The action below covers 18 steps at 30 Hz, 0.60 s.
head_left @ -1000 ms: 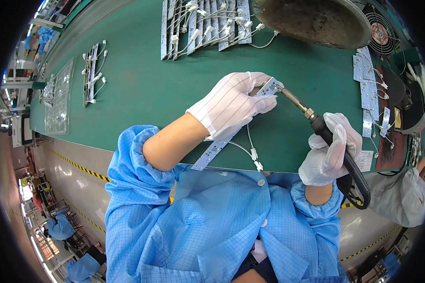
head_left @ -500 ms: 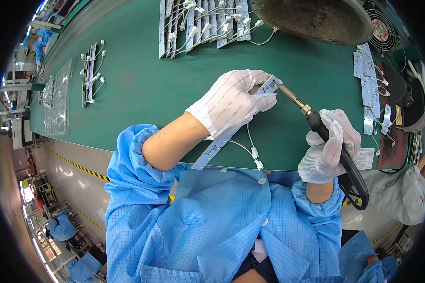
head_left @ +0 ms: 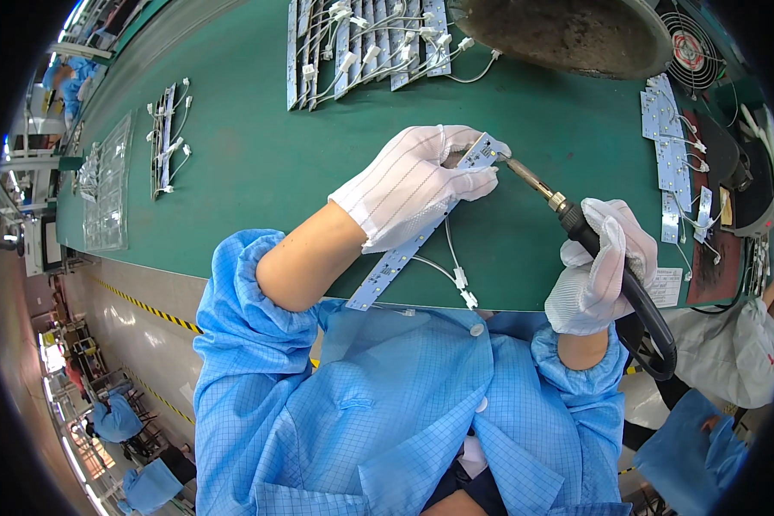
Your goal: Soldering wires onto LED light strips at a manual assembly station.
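Note:
My gloved left hand (head_left: 417, 185) pinches a long white LED strip board (head_left: 389, 268) near its upper end, so that it slants down toward my body. Two white wires with connectors (head_left: 461, 279) dangle beside the strip. In my gloved right hand (head_left: 600, 262) is a soldering iron (head_left: 568, 209), its black handle gripped and its metal tip pointing up and left. That tip sits at or very close to the strip's upper end; whether it touches, I cannot tell. The iron's thick black cable loops below my right hand.
Wired LED strips (head_left: 365, 52) lie in a row at the far side of the green table (head_left: 241, 163). More LED boards (head_left: 669, 155) lie at right, near a fan (head_left: 690, 50) and a large dark oval object (head_left: 568, 34). Clear plastic trays (head_left: 107, 189) and a few strips (head_left: 162, 142) rest at left.
My left hand has shifted slightly left, and the strip has turned so more of its lit-dotted face shows. The soldering iron has barely moved; its cable swung a little right.

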Tool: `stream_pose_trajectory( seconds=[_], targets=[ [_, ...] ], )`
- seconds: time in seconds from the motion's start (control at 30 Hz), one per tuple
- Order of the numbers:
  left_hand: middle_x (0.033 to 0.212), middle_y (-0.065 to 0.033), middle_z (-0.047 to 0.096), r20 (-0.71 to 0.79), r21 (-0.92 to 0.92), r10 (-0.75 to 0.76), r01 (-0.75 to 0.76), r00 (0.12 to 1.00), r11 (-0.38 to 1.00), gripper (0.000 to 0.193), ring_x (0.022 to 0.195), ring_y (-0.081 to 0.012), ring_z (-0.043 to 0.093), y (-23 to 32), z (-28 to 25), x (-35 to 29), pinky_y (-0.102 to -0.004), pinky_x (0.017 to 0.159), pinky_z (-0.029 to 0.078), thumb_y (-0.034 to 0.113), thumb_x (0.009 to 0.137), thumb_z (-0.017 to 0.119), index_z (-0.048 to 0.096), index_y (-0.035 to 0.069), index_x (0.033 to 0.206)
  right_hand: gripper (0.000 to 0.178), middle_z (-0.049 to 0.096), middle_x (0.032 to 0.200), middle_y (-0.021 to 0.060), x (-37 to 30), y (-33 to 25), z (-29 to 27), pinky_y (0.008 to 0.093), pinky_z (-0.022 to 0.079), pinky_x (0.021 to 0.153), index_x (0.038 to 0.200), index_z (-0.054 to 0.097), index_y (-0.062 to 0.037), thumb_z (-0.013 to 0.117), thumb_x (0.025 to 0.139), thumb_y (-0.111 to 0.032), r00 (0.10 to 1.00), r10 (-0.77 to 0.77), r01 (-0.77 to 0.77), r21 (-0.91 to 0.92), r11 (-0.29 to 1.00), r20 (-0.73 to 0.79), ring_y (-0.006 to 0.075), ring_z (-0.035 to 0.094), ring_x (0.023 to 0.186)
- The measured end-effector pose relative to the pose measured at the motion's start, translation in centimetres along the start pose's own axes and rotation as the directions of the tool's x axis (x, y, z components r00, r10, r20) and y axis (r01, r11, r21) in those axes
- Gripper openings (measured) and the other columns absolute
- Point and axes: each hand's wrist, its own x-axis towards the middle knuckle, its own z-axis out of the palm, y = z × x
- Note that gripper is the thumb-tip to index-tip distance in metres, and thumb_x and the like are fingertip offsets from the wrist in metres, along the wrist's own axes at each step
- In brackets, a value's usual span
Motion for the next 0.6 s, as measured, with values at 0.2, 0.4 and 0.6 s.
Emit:
stream_pose_trajectory(
  seconds=[0.2, 0.4, 0.6],
  targets=[
    [0.094, -0.0031, 0.066, 0.0, 0.062, 0.007, -0.007, 1.0, 0.998, 0.036, 0.081, -0.008, 0.057, -0.06, -0.05, 0.1, -0.0235, 0.076, 0.049, 0.016, 0.088, 0.067, 0.063, 0.001, 0.12, 0.022, 0.068, 0.087, 0.0201, -0.09, -0.07, 0.24, 0.034, 0.046, 0.058, 0.101, 0.055, 0.0031, 0.052, 0.08, -0.004, 0.999, 0.029, -0.028, 0.03, 0.999, -0.03, 0.0237, 0.055, 0.063],
    [0.094, -0.0028, 0.066, -0.012, 0.051, 0.006, -0.006, 1.0, 0.999, 0.036, 0.08, -0.0078, 0.056, -0.11, 0.05, 0.06, -0.0232, 0.075, 0.049, 0.016, 0.088, 0.067, 0.063, 0.002, 0.12, 0.022, 0.066, 0.09, 0.0219, 0.05, -0.47, 0.13, 0.0338, 0.048, 0.061, 0.102, 0.053, 0.0062, 0.047, 0.087, -0.008, 1.0, 0.021, -0.022, 0.025, 0.999, 0.013, 0.0249, 0.058, 0.072],
    [0.088, -0.0095, 0.064, 0.039, 0.461, 0.16, -0.16, 0.986, 0.873, 0.048, 0.075, -0.0195, 0.059, 0.13, -0.77, 0.12, -0.0313, 0.073, 0.05, 0.022, 0.084, 0.072, 0.058, 0.002, 0.125, 0.019, 0.067, 0.089, 0.0202, 0.58, -0.49, 0.27, 0.0324, 0.047, 0.058, 0.101, 0.054, 0.0044, 0.05, 0.086, -0.006, 1.0, -0.005, 0.005, 0.038, 0.999, 0.01, 0.0239, 0.057, 0.066]
  ],
)
